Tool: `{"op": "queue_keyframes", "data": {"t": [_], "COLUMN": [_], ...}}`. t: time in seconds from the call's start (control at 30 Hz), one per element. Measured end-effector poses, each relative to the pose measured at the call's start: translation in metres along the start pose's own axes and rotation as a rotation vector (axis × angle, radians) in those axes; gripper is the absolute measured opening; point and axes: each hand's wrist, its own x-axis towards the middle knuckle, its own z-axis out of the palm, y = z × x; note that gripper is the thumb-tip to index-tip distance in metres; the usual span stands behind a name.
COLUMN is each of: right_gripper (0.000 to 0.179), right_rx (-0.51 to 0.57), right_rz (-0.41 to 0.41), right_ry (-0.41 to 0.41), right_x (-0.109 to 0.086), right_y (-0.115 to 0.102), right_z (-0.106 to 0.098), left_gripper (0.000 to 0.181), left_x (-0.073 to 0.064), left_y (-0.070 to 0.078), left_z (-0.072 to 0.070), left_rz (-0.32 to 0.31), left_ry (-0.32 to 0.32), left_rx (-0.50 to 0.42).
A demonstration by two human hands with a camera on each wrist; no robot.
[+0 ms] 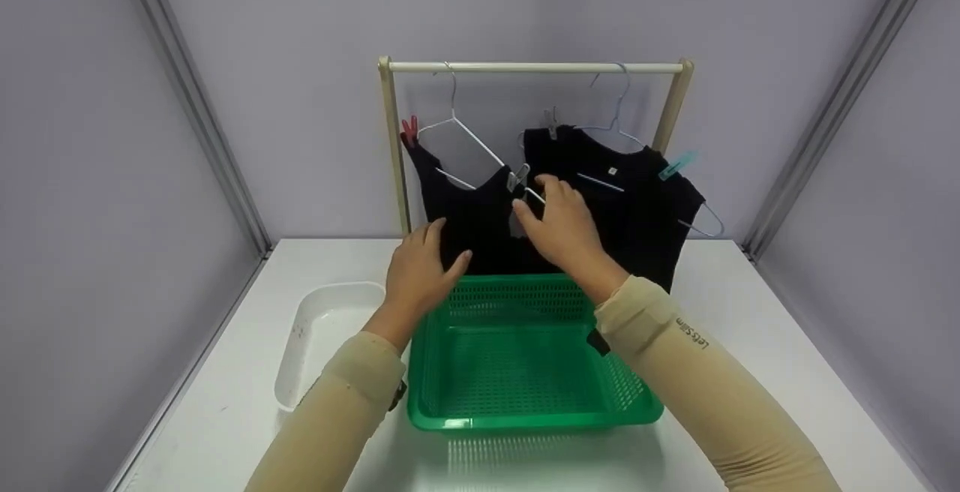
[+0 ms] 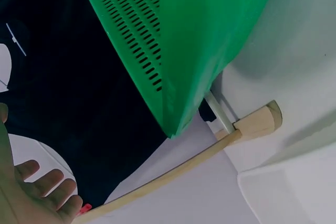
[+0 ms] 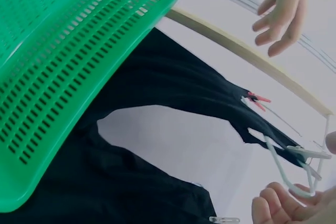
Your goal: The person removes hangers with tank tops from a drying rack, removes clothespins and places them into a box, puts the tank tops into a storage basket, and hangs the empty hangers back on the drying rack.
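Toward the left end of the white rail (image 1: pixel 525 67), your black tank top (image 1: pixel 480 229) hangs tilted on a white wire hanger (image 1: pixel 480 143), scoop-necked and narrow-strapped, its lower part behind the back edge of the green basket (image 1: pixel 536 423). It should handle as light, soft and limp, best held at the straps beside the red clothespin (image 1: pixel 409 130) and silver clip (image 1: pixel 517 178), where wire stiffens it. Your left hand (image 1: pixel 418 267) and right hand (image 1: pixel 564 226) grip nothing, though whether the right fingertips brush the wire is hard to tell.
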Motion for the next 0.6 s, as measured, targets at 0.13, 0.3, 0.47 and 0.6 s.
{"op": "queue_keyframes", "data": {"t": [0.13, 0.3, 0.47, 0.6], "right_gripper": [0.058, 0.045, 0.033, 0.028], "right_rx": [0.045, 0.095, 0.092, 0.081], "right_rz": [0.045, 0.041, 0.023, 0.023], "right_ry": [0.022, 0.115, 0.209, 0.269], "right_x": [0.003, 0.007, 0.009, 0.012], "right_y": [-0.007, -0.010, -0.009, -0.005], "right_z": [0.004, 0.013, 0.022, 0.025], "left_gripper": [0.074, 0.073, 0.074, 0.074], "left_x": [0.005, 0.011, 0.015, 0.016], "left_y": [0.000, 0.005, 0.009, 0.012], "left_z": [0.004, 0.008, 0.013, 0.017], "left_rz": [-0.049, -0.093, -0.146, -0.217], "left_ry": [0.030, 0.056, 0.065, 0.058], "left_rx": [-0.052, -0.113, -0.157, -0.221]}}
